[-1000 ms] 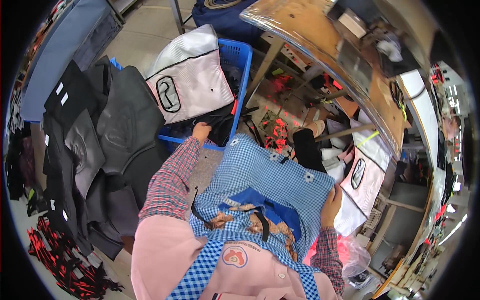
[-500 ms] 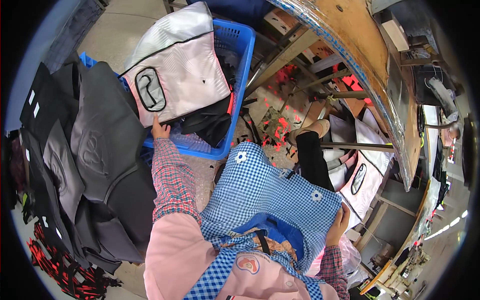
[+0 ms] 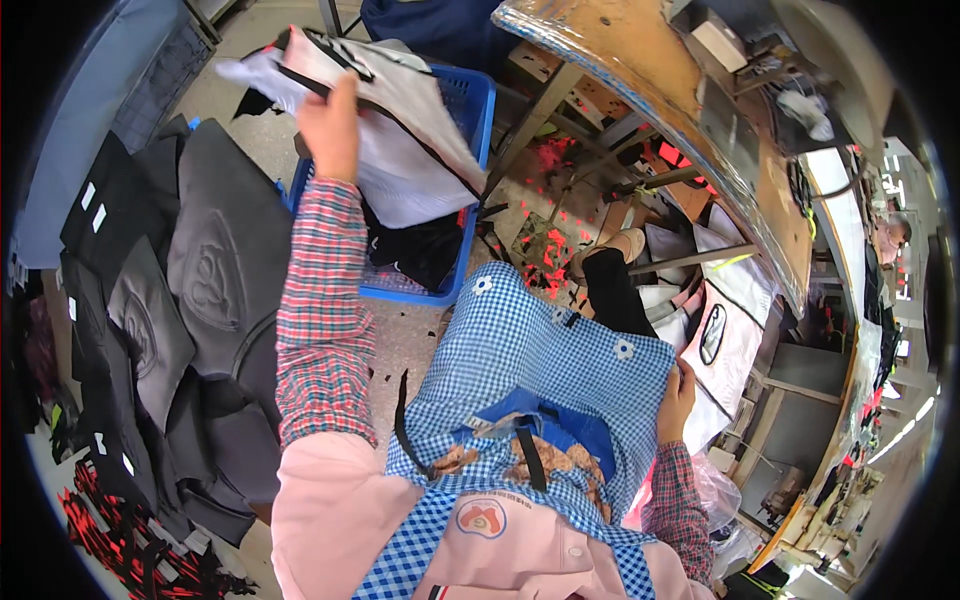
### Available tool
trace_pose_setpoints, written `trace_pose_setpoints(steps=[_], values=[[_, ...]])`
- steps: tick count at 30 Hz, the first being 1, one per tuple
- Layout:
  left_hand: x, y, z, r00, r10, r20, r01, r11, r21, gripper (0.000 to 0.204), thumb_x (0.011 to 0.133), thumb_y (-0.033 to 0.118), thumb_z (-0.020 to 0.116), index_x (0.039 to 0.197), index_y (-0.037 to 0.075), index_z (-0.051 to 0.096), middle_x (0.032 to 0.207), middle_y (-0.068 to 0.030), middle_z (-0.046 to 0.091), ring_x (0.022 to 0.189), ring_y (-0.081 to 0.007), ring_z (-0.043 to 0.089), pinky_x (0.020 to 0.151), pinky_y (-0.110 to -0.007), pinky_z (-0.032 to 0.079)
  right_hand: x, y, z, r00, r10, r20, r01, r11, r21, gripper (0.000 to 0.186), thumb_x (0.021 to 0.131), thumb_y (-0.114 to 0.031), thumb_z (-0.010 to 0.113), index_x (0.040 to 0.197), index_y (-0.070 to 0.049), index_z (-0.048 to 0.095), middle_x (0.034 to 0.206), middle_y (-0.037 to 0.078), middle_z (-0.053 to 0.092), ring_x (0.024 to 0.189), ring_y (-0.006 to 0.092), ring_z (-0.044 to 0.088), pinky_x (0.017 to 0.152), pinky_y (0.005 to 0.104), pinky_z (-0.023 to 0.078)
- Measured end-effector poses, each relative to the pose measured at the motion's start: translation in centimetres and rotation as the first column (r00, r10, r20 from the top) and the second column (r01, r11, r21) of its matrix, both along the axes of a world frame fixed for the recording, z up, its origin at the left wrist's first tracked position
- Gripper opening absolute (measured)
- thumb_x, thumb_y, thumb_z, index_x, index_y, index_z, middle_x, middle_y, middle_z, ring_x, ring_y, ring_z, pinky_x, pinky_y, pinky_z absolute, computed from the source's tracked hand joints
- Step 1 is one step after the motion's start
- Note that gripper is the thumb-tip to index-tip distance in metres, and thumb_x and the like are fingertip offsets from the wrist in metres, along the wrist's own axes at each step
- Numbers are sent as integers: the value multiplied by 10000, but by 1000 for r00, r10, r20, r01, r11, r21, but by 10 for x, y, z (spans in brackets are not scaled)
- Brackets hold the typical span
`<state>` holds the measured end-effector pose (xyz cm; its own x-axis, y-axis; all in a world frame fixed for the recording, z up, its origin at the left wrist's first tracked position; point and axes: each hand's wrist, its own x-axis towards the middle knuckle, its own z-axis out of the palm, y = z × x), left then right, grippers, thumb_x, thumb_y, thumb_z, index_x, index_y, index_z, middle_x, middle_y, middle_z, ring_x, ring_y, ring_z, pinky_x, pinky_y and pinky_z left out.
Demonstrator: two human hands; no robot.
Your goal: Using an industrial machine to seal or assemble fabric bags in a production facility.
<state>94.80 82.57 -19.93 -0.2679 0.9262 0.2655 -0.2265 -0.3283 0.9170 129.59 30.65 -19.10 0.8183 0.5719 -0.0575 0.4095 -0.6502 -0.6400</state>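
Note:
In my left hand [image 3: 333, 125], closed and reaching out over the blue plastic basket [image 3: 470, 210], is the edge of a pale pink and white fabric cover [image 3: 415, 110] with black piping. The cover is lifted and folded over, its far end smeared by motion. Dark fabric pieces [image 3: 415, 245] lie beneath it in the basket. My right hand [image 3: 677, 400] rests at the right edge of the blue checked apron [image 3: 540, 350] over my lap, fingers fairly straight and partly hidden. Beside it is another pink and white cover [image 3: 730, 345] with a black-edged oval.
Black padded covers [image 3: 225, 250] are piled at the left, above a heap of red and black strips [image 3: 110, 530]. A wooden worktable [image 3: 650, 60] stands at the upper right on metal legs. Red scraps [image 3: 550, 240] litter the floor below it. A person [image 3: 890, 238] is far right.
My left hand has gone from the cover's near edge to farther up, lifting and turning the cover over toward the far left. My right hand stays at the apron's edge.

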Motion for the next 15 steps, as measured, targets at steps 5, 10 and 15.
trace_pose_setpoints(steps=[5,10,15], values=[[-25,-65,168,936,-54,349,-20,978,206,114,816,90,670,770,-3,622,673,-33,608,503,-133,554,471,-271,447,-9,17,18,983,127,134,-133,990,37,323,943,-198,549,1164,36,569,1151,162,620,1081,245,579,926,321,433],[-78,-166,273,763,-527,374,310,806,504,153,888,115,573,961,-15,610,857,-88,656,696,-178,593,754,-331,482,-34,79,47,718,297,-630,140,825,548,475,991,-401,472,1206,15,553,1207,124,602,1123,219,573,908,307,468],[-76,-285,290,742,-429,515,227,884,409,349,919,197,529,1196,-11,573,1205,-146,611,1107,-244,598,947,-362,490,-86,105,84,-395,578,-714,184,812,554,912,863,-733,385,1367,27,430,1342,183,521,1179,266,558,1008,378,448]])
